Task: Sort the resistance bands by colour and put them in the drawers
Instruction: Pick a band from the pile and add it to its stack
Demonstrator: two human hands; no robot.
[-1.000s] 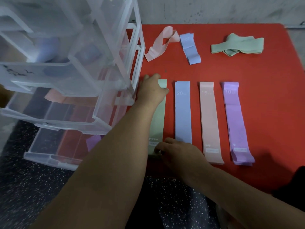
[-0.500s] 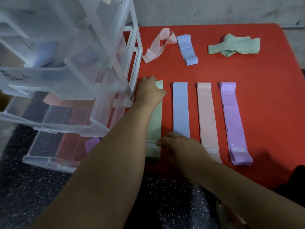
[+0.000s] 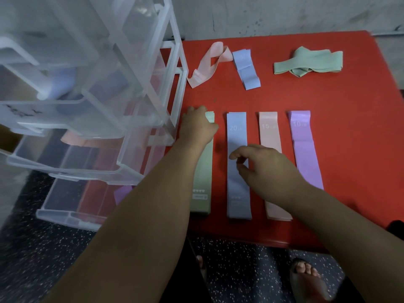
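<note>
Looking down on a red table (image 3: pixel 349 149), the view shows four resistance bands lying flat side by side, their long axes running near to far. From left to right they are a green band (image 3: pixel 204 178), a blue band (image 3: pixel 236 132) printed "20", a pink band (image 3: pixel 268 132) printed "15" and a purple band (image 3: pixel 302 145) printed "10", the numbers at the far ends. The green band has a row of small hearts and a label at its near end, too small to read.

The left hand (image 3: pixel 197 125) covers the green band's far end; whether it presses or pinches cannot be told. The right hand (image 3: pixel 262 167), at the green band's near end half a second ago, is now over the middle of the blue band, fingers loosely curled and holding nothing.

Farther back lie a loose pink band (image 3: pixel 209 62), a folded blue band (image 3: pixel 246 68) and a crumpled green band (image 3: pixel 308 62). Clear plastic drawers (image 3: pixel 87 106) stand at the left, pulled open, one bearing a dark unreadable scribble.
</note>
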